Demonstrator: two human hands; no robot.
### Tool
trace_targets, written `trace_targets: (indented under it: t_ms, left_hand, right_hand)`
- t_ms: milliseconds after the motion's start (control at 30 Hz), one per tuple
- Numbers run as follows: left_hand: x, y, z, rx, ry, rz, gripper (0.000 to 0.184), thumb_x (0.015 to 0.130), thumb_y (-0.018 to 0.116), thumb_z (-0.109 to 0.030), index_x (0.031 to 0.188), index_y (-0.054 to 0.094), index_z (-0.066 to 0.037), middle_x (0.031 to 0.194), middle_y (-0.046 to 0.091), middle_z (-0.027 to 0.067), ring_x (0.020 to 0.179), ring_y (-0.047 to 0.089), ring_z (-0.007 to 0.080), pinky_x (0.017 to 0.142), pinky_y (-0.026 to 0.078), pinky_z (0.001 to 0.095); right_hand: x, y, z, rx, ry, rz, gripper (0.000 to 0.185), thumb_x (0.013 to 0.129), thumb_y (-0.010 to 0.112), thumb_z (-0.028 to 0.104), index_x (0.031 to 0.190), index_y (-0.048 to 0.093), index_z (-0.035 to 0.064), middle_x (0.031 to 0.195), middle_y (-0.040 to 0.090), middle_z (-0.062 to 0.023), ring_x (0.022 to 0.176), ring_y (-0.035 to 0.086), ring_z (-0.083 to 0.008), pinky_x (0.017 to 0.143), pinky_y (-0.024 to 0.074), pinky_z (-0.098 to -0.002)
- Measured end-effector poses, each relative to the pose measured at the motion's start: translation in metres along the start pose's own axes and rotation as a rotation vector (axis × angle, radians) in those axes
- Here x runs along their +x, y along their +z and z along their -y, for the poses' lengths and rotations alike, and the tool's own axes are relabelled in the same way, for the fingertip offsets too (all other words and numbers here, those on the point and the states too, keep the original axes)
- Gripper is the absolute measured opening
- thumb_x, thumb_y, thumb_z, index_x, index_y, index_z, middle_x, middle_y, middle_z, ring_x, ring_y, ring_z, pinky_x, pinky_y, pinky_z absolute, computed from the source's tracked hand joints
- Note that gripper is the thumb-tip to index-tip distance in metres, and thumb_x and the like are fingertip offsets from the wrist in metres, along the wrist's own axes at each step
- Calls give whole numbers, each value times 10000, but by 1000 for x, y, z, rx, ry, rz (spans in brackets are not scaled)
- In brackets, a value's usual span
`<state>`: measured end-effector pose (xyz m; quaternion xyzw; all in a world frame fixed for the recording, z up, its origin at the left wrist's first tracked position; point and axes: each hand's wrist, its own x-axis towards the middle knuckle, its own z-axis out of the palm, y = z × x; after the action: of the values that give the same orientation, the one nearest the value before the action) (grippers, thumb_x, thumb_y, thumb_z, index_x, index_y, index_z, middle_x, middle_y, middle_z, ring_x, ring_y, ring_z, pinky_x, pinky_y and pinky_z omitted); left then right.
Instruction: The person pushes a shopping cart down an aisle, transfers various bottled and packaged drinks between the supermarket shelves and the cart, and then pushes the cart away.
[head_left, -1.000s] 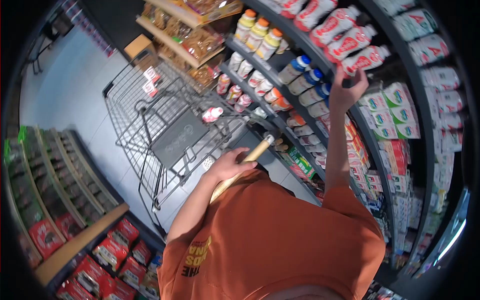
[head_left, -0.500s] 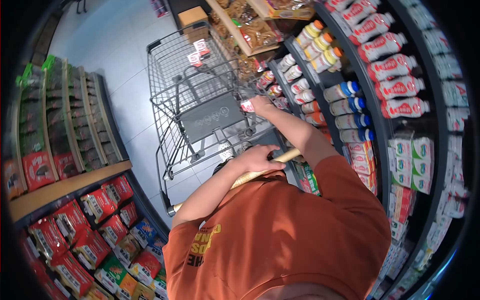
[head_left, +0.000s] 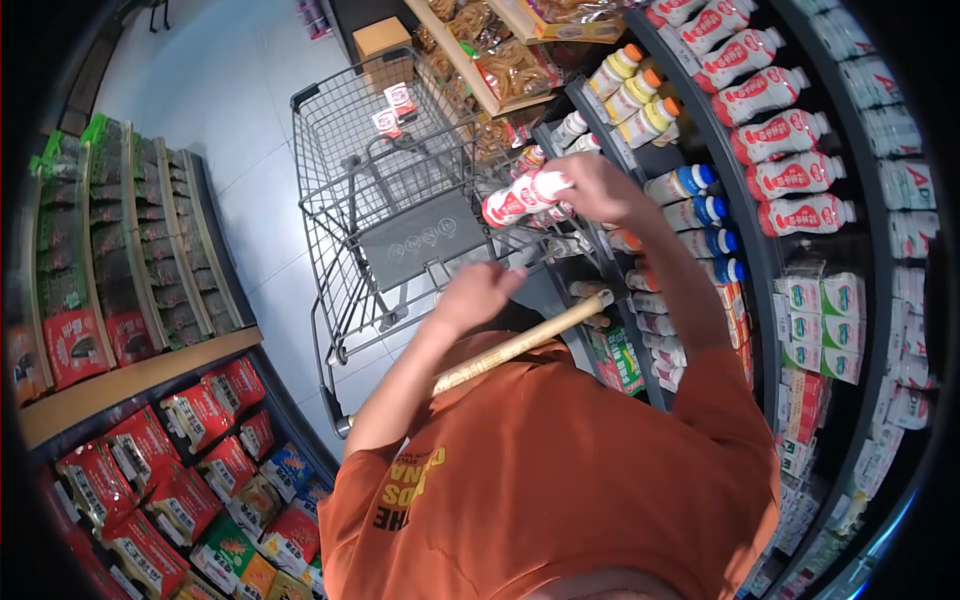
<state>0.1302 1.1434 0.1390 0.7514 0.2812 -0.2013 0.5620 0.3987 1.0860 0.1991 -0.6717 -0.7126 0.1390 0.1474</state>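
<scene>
My right hand (head_left: 600, 188) grips a red and white plastic drink bottle (head_left: 525, 198) near its cap end. The bottle is tilted over the near right corner of a grey wire shopping cart (head_left: 420, 240). My left hand (head_left: 478, 298) is raised just above the cart's pale handle (head_left: 520, 345), off it, with the thumb apart and nothing visible in it; the other fingers show only partly. Two red and white items (head_left: 400, 98) stand in the cart's basket.
On the right, shelves hold rows of red and white bottles (head_left: 790, 175) and blue-capped bottles (head_left: 690, 215). Red snack packs (head_left: 140, 440) fill a rack at the left. Bins of bagged goods (head_left: 510, 70) and a cardboard box (head_left: 382, 38) stand beyond the cart. Tiled floor (head_left: 245, 140) lies left of it.
My right hand has come up and right from the cart's near corner, with the bottle now plainly in view. My left hand has lifted off the handle and moved slightly left.
</scene>
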Motion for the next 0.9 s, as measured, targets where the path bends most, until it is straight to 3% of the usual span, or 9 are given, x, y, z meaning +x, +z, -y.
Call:
trace_targets:
  t_ms: [33,100,233,300,367,500,667,800,900]
  left_hand:
    - [-3,-8,3,-18,27,-161,858,858,681,-586,1465,447,-27,1370,561,280,1124,655,365,972,513,424]
    - [-11,-17,1,-13,168,-550,883,822,798,-439,1495,390,-40,1399,551,256,1165,633,367,974,499,449]
    - [13,-11,-65,-442,719,-290,911,735,897,-107,1481,383,-12,1325,578,109,1191,580,178,1004,501,333]
    - [29,7,-79,-598,758,-234,829,757,862,-72,1443,401,-3,1281,605,114,1177,585,156,1022,473,305]
    - [29,22,-96,-676,746,-198,806,755,856,-32,1429,415,-6,1275,608,97,1149,605,142,1004,491,308]
    - [38,52,-115,-494,805,-222,800,772,859,-80,1433,414,-5,1270,626,112,1121,622,152,970,512,307]
    - [40,72,-125,-102,782,-190,1056,749,868,-241,1572,225,-83,1474,389,289,1402,374,418,1155,341,472]
    - [52,93,-74,429,682,-190,1005,776,828,-205,1575,225,-109,1562,274,250,1427,324,432,1152,347,491]
    - [57,97,-63,258,597,-167,976,788,809,-193,1572,233,-109,1534,322,248,1420,334,433,1151,355,474]
  right_hand:
    - [-16,-27,-2,107,-77,-75,378,797,719,56,1172,680,24,868,696,-171,873,692,-323,753,553,-406]
    - [-39,-108,51,187,239,81,391,798,748,49,1182,677,26,854,661,-118,884,674,-213,705,537,-337]
    - [-82,-159,64,337,107,-90,466,842,750,49,1288,616,31,1062,636,-65,984,642,-155,736,554,-295]
    - [-104,-146,64,612,106,-347,499,874,732,45,1348,575,39,1184,617,-59,1050,636,-174,773,565,-294]
    - [-129,-123,77,641,319,-498,825,820,815,97,1515,372,90,1254,597,-53,1160,587,-179,987,523,-384]
    - [-144,-27,91,1084,428,-851,806,757,866,126,1427,422,70,1359,532,-75,1208,578,-167,996,512,-354]
    - [-195,-62,84,270,643,-915,707,750,865,53,1347,486,42,1257,625,-82,1146,623,-177,977,521,-359]
    - [-236,-124,51,-234,498,-1232,619,773,828,26,1305,510,35,1268,607,-125,1134,621,-227,961,522,-367]
    - [-259,-159,18,-507,494,-1296,642,707,861,87,1276,569,34,1195,626,-160,1120,606,-327,976,472,-391]
